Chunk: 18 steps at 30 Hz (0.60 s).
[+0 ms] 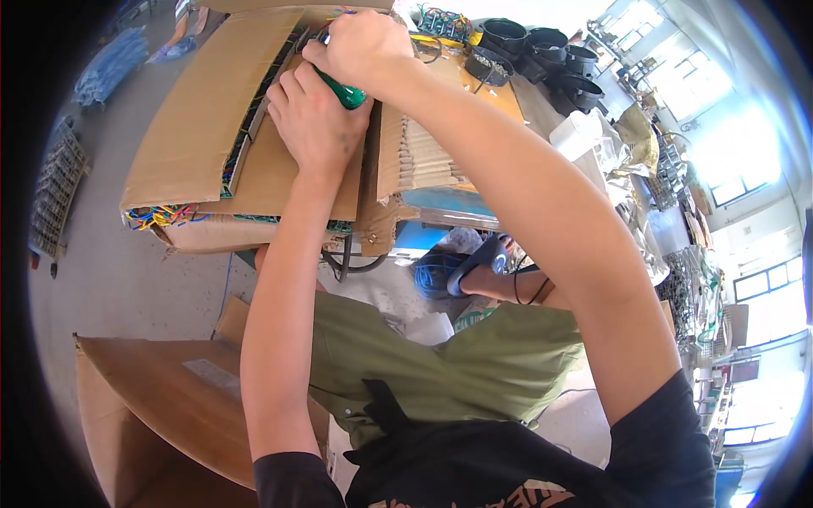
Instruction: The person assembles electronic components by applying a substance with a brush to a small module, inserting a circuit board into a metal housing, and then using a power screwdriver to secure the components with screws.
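Note:
A large cardboard box [178, 110] stands at the upper left. It holds rows of upright boards, partly covered by cardboard sheets, with red, blue and yellow wires [157, 218] at its near edge. My left hand [313, 118] lies over the box's right part, its fingers bent around a glossy green piece [345, 90]. Just beyond and above it, my right hand [364, 44] is closed at the far end of the same piece. The piece is mostly covered by both hands, so its exact kind is hidden.
Black buckets [546, 46] and a bundle of wired parts [442, 24] stand beyond the box to the right. An open cardboard carton [161, 372] is at the lower left. A wire rack [59, 186] stands at far left. A sandaled foot [487, 262] shows under the bench.

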Each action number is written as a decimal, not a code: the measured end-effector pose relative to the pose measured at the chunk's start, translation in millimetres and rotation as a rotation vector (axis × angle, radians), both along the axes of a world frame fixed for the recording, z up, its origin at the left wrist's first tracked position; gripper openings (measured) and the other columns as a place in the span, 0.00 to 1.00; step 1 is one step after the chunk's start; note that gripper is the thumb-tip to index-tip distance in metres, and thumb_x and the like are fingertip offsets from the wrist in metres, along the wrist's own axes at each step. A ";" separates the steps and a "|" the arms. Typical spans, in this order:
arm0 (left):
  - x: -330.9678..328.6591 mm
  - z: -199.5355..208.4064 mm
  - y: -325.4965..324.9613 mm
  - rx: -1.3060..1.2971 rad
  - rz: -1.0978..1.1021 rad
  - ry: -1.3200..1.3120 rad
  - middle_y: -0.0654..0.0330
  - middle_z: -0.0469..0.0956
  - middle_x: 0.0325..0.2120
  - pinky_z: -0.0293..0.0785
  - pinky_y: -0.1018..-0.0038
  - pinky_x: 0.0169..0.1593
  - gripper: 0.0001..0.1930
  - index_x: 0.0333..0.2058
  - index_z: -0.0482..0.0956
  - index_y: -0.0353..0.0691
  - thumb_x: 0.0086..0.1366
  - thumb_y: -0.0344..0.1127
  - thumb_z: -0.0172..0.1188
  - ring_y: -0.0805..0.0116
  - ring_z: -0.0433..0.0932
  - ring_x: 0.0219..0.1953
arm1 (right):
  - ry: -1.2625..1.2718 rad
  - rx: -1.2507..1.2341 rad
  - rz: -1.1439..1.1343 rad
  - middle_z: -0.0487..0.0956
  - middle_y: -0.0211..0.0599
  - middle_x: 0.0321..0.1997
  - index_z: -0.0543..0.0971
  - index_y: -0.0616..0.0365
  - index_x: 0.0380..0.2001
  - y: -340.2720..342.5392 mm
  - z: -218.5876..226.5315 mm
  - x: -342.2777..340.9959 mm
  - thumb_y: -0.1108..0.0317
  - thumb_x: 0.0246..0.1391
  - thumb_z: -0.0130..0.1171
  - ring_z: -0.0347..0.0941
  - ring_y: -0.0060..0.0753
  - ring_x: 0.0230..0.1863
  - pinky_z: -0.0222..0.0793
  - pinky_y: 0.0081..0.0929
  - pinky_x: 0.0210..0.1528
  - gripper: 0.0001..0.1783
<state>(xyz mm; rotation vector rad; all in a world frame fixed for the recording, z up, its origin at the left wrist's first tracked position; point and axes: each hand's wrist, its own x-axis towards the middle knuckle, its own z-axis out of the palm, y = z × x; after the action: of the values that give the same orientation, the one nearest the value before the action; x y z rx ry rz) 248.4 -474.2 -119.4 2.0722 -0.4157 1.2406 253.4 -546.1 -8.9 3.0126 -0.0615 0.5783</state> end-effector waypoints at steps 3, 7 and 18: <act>0.5 1.8 2.6 0.039 -0.017 0.042 0.48 0.75 0.43 0.67 0.55 0.54 0.35 0.50 0.72 0.32 0.49 0.49 0.73 0.43 0.70 0.48 | -0.042 0.032 0.073 0.85 0.47 0.38 0.85 0.61 0.35 -7.9 -2.3 0.8 0.45 0.62 0.50 0.82 0.48 0.45 0.62 0.48 0.66 0.28; -11.9 6.4 4.6 0.046 -0.021 0.034 0.47 0.72 0.48 0.66 0.56 0.56 0.36 0.53 0.71 0.31 0.48 0.43 0.74 0.45 0.69 0.53 | -0.191 -0.026 0.116 0.84 0.51 0.36 0.84 0.61 0.34 -23.9 -17.9 5.2 0.46 0.62 0.51 0.81 0.51 0.43 0.61 0.52 0.65 0.27; -262.7 -208.3 -79.1 -0.117 -0.925 1.055 0.49 0.81 0.28 0.76 0.59 0.40 0.06 0.29 0.83 0.39 0.52 0.29 0.59 0.47 0.80 0.35 | -0.110 0.099 0.110 0.84 0.53 0.39 0.84 0.62 0.36 -32.5 -16.7 9.8 0.42 0.61 0.50 0.82 0.51 0.45 0.58 0.53 0.65 0.30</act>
<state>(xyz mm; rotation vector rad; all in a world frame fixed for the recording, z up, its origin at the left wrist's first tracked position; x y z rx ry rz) -14.3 -553.3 -327.8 1.7554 -0.6318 -0.3695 263.3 -578.6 -25.6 3.0928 0.0721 0.7728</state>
